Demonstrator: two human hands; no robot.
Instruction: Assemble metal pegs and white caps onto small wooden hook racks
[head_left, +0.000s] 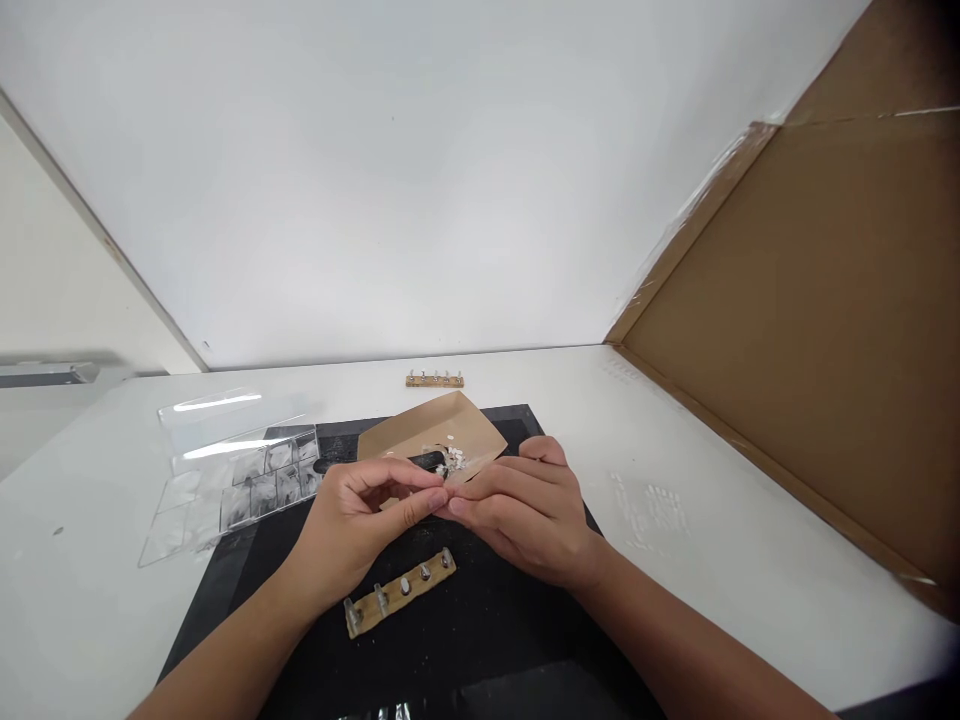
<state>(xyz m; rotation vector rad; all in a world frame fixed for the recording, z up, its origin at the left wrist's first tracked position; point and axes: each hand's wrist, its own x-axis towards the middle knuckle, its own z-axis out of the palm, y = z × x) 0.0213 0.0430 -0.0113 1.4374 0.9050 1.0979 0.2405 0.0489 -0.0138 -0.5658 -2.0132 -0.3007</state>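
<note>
- Mid-frame, the left hand [349, 525] and right hand [541, 508] meet, thumbs and forefingers drawn close; whether they grip anything, I can't tell.
- Just beyond, a cardboard tray [405, 432] holds white bits [455, 459].
- Lower centre, a pegged wooden strip [394, 597] lies on the black mat [487, 630].

The left hand [358, 520] and right hand [536, 510] meet at their fingertips [435, 501], forearms [236, 635] slanting inward from below.

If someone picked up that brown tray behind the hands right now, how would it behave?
The tray looks like thin folded card, so it would probably flex when pinched. It is probably light for its size, given that thin-looking material. The white bits in it look loose and would likely slide if it tipped.
</note>
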